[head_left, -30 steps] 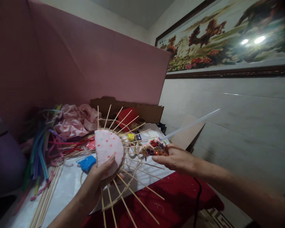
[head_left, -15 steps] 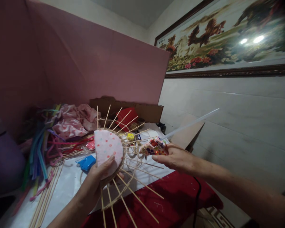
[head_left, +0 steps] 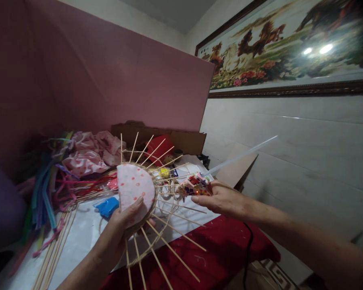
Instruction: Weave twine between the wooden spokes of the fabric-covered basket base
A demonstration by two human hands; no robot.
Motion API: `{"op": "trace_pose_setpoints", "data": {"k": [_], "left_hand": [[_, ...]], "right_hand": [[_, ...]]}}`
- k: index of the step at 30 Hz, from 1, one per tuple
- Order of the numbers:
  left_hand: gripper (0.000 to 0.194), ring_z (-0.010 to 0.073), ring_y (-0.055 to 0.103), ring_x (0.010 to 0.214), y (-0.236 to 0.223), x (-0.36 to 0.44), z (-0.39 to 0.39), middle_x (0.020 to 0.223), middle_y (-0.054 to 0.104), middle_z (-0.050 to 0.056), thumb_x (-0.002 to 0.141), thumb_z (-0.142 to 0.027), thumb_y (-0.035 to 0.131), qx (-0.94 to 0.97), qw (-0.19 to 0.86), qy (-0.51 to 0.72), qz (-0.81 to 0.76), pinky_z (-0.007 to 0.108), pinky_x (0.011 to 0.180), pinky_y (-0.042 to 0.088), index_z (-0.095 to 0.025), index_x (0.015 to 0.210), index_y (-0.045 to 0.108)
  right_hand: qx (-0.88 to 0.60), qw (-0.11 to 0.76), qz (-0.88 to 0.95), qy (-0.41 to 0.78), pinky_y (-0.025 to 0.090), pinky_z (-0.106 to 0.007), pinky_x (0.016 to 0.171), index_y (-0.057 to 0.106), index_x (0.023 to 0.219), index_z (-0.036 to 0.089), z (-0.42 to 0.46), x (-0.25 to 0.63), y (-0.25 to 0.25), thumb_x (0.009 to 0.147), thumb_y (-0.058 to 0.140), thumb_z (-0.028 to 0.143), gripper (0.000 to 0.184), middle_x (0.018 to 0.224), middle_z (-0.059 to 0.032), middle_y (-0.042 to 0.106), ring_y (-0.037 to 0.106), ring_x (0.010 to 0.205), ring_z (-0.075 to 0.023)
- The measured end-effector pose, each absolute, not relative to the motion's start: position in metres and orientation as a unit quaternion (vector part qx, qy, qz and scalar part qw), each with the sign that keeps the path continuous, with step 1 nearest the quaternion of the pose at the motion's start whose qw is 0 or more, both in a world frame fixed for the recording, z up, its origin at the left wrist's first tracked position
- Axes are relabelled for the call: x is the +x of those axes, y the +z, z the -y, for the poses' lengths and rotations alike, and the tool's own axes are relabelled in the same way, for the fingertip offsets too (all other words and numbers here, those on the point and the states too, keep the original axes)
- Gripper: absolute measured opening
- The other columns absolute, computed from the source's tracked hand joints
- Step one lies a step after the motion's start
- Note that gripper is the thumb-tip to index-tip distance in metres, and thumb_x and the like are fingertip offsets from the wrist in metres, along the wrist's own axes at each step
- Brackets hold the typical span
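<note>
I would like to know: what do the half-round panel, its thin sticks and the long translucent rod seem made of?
Half-round panel: apparently matte fabric, judging by the soft-looking dotted print.
Thin sticks: probably bare wood or bamboo, being straight and pale.
Translucent rod: likely smooth plastic or glue, since it looks milky and faintly shiny.

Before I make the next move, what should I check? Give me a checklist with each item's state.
1. Left hand grips the dotted fabric half-disc, thumb on its face: ok.
2. Right hand holds the floral-patterned glue gun: ok.
3. Red indicator light lit: ok.
4. Clear glue stick protrudes from the gun's rear: ok.
5. Gun's front end clear of the thin wooden sticks: cannot tell; they overlap in this view.
6. Black cord clear of the half-disc: ok, it hangs below the right forearm.
</note>
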State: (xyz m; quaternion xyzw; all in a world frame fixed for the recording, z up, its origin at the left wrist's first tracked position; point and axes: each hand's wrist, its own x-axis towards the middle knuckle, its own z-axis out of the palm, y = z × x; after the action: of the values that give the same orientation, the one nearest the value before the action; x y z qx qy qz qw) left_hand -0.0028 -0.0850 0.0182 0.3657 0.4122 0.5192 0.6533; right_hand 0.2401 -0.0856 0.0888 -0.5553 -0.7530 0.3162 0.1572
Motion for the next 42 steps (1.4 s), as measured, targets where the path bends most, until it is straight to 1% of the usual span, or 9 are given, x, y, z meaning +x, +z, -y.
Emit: {"op": "trace_pose_setpoints", "data": {"k": [11,15,21,24,30,34,37,40,42], "left_hand": [[0.032,0.0209,0.065,0.062,0.018,-0.002,0.085,0.073,0.071,0.006,0.069,-0.04,0.065,0.367,0.647,0.522,-0.418,0.03,0.059,0.051,-0.014,0.087,0.069],[0.029,0.0204,0.064,0.059,0.018,-0.002,0.085,0.067,0.071,0.006,0.069,-0.039,0.066,0.36,0.652,0.517,-0.422,0.03,0.058,0.051,-0.014,0.083,0.069],[0.03,0.0196,0.065,0.059,0.017,-0.003,0.085,0.069,0.071,0.006,0.07,-0.04,0.065,0.361,0.649,0.521,-0.421,0.028,0.059,0.051,-0.013,0.083,0.07],[0.029,0.0197,0.065,0.058,0.017,-0.003,0.085,0.064,0.07,0.005,0.07,-0.04,0.065,0.368,0.652,0.512,-0.423,0.027,0.057,0.051,-0.013,0.08,0.07],[0.028,0.0179,0.064,0.054,0.019,-0.002,0.085,0.064,0.072,0.005,0.069,-0.04,0.066,0.357,0.655,0.512,-0.426,0.026,0.054,0.05,-0.014,0.078,0.069],[0.028,0.0157,0.06,0.046,0.018,-0.001,0.084,0.056,0.07,0.007,0.069,-0.041,0.065,0.361,0.655,0.508,-0.427,0.023,0.043,0.044,-0.013,0.072,0.069],[0.026,0.0166,0.062,0.048,0.018,-0.002,0.082,0.056,0.071,0.006,0.069,-0.039,0.066,0.35,0.652,0.523,-0.422,0.024,0.047,0.047,-0.014,0.074,0.069],[0.024,0.0184,0.065,0.05,0.019,-0.006,0.08,0.059,0.072,0.004,0.066,-0.036,0.069,0.327,0.648,0.534,-0.434,0.027,0.051,0.05,-0.015,0.079,0.069],[0.025,0.0192,0.065,0.05,0.021,-0.009,0.078,0.059,0.072,0.004,0.065,-0.034,0.07,0.321,0.645,0.536,-0.441,0.028,0.051,0.051,-0.015,0.081,0.068]], "right_hand": [[-0.567,0.155,0.748,0.309,0.019,-0.023,0.042,0.03,0.054,0.019,0.087,0.242,0.089,0.081,0.048,0.043,0.04,0.049,0.0057,0.029,0.026,0.045,-0.0068],[-0.584,0.16,0.723,0.332,0.019,-0.021,0.039,0.033,0.053,0.019,0.088,0.245,0.088,0.081,0.049,0.047,0.042,0.046,0.0058,0.032,0.027,0.04,-0.0056],[-0.582,0.201,0.682,0.396,0.02,-0.019,0.034,0.037,0.056,0.019,0.089,0.247,0.086,0.079,0.05,0.052,0.042,0.042,0.0079,0.032,0.027,0.035,-0.0047],[-0.568,0.226,0.672,0.419,0.021,-0.018,0.033,0.037,0.055,0.019,0.089,0.247,0.087,0.078,0.053,0.052,0.043,0.042,0.0083,0.032,0.027,0.035,-0.004],[-0.552,0.291,0.653,0.431,0.023,-0.017,0.031,0.039,0.057,0.018,0.089,0.247,0.087,0.078,0.055,0.051,0.042,0.047,0.0072,0.037,0.031,0.034,-0.0035],[-0.514,0.371,0.658,0.407,0.025,-0.018,0.031,0.046,0.062,0.017,0.087,0.249,0.089,0.078,0.057,0.05,0.038,0.05,0.006,0.04,0.034,0.036,-0.005],[-0.501,0.428,0.663,0.355,0.026,-0.02,0.033,0.046,0.061,0.018,0.077,0.261,0.089,0.079,0.055,0.05,0.038,0.05,0.0056,0.041,0.034,0.038,-0.006],[-0.539,0.405,0.692,0.258,0.027,-0.022,0.038,0.044,0.055,0.018,0.059,0.285,0.079,0.082,0.05,0.052,0.043,0.044,0.0049,0.039,0.035,0.038,-0.0075],[-0.56,0.345,0.725,0.206,0.029,-0.023,0.041,0.05,0.065,0.018,0.047,0.302,0.063,0.084,0.046,0.05,0.037,0.048,0.0037,0.043,0.039,0.042,-0.0102]]}}
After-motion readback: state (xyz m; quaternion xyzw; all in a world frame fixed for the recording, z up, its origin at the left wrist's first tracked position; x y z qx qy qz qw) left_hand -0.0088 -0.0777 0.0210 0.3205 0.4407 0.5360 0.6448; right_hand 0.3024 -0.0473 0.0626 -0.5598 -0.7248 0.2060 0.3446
